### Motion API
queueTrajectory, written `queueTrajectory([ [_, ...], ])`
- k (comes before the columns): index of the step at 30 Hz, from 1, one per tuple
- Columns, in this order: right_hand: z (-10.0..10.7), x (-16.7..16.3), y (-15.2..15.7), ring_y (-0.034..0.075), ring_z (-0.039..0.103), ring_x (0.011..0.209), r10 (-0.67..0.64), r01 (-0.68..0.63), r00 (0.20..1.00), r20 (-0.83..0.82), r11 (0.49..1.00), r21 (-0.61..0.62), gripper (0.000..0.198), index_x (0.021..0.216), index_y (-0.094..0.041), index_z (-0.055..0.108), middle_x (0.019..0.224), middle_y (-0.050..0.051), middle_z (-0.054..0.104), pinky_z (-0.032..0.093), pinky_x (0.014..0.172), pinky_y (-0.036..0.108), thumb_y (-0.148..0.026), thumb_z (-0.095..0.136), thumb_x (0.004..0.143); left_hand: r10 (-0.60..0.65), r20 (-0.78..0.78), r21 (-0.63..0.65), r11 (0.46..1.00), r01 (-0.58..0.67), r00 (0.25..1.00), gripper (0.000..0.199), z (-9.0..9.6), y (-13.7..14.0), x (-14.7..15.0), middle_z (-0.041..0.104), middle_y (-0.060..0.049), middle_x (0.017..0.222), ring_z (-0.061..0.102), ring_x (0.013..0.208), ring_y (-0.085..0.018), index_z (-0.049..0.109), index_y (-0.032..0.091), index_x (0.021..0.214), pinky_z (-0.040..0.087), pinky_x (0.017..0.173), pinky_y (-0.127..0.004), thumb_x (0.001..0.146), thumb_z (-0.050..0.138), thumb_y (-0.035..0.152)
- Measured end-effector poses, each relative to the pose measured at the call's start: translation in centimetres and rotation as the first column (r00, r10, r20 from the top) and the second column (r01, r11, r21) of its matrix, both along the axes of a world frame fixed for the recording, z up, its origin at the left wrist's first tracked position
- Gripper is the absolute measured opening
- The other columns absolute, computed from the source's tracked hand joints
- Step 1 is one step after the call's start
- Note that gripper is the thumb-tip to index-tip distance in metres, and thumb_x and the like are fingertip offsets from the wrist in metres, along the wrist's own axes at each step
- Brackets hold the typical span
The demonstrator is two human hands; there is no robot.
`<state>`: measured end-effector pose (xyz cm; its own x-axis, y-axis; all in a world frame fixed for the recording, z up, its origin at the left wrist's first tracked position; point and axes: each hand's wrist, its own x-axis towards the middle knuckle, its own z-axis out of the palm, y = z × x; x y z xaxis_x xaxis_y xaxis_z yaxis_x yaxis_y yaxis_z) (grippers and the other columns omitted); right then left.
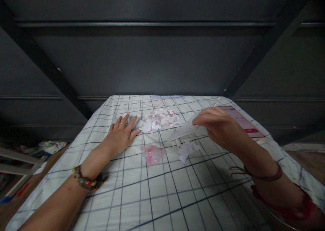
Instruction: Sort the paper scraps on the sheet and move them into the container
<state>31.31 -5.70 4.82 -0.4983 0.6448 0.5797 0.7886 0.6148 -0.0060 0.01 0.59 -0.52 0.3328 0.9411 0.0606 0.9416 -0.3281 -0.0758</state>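
My left hand (121,134) lies on the checked cloth with its fingers spread, a ring on one finger. Its fingertips are beside a heap of torn paper scraps (158,120), white with some red marks. Pinched in my right hand (215,122) is a thin white, translucent sheet (186,128), tilted and blurred along its lower edge. Below that sheet sits a smaller pile of paper scraps (187,150). Between the two hands, nearer to me, is a clear and pink crumpled piece (153,155) that looks like plastic wrapping.
A white cloth with dark grid lines (132,193) covers the table. To the right of my right hand lies a flat phone or tablet (241,121) with a lit pinkish screen. A dark panelled wall (152,61) stands behind the table. A pale chair (17,166) is at left.
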Motion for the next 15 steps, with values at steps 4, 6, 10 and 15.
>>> queueTrajectory([
  [4, 0.3, 0.4, 0.0, 0.017, 0.055, 0.073, -0.017, 0.017, 1.000, 0.007, 0.999, 0.030, 0.035, 0.073, -0.019, 0.058, 0.071, 0.002, 0.061, 0.044, 0.071, 0.033, 0.007, 0.036, 0.066, 0.067, -0.037, -0.081, 0.994, -0.069, 0.997, 0.061, 0.0, -0.1, 0.1, 0.022, -0.013, 0.149, 0.020, 0.135, -0.034, 0.019, 0.017, 0.145, 0.028, 0.103, -0.050, 0.093, 0.028, 0.048],
  [6, 0.5, 0.2, -0.1, 0.017, 0.055, 0.074, -0.039, 0.038, 0.999, 0.008, 0.996, 0.082, 0.033, 0.074, -0.019, 0.058, 0.073, 0.003, 0.062, 0.044, 0.071, 0.034, 0.005, 0.037, 0.068, 0.092, -0.050, -0.119, 0.988, -0.098, 0.994, 0.065, 0.1, -0.1, 0.2, 0.022, -0.013, 0.149, 0.020, 0.135, -0.033, 0.019, 0.011, 0.144, 0.027, 0.104, -0.049, 0.092, 0.026, 0.049],
  [10, 0.2, -1.4, -0.5, 0.016, 0.053, 0.071, -0.030, 0.023, 0.999, 0.040, 0.986, 0.162, 0.038, 0.091, -0.020, 0.059, 0.075, 0.002, 0.063, 0.041, 0.065, 0.031, 0.005, 0.036, 0.073, 0.119, -0.065, -0.159, 0.979, -0.128, 0.991, 0.070, 0.4, -0.2, 0.3, 0.019, -0.014, 0.150, 0.018, 0.136, -0.032, 0.020, 0.005, 0.143, 0.024, 0.105, -0.047, 0.091, 0.024, 0.052],
  [15, -0.3, -3.6, -0.9, 0.015, 0.050, 0.067, 0.017, -0.050, 0.978, 0.210, 0.987, 0.152, 0.038, 0.104, -0.017, 0.056, 0.071, 0.001, 0.061, 0.038, 0.061, 0.030, 0.004, 0.035, 0.079, 0.128, -0.070, -0.179, 0.974, -0.138, 0.989, 0.070, 0.7, -0.2, 0.5, 0.017, -0.014, 0.150, 0.017, 0.136, -0.031, 0.021, 0.005, 0.143, 0.024, 0.106, -0.047, 0.091, 0.024, 0.052],
])
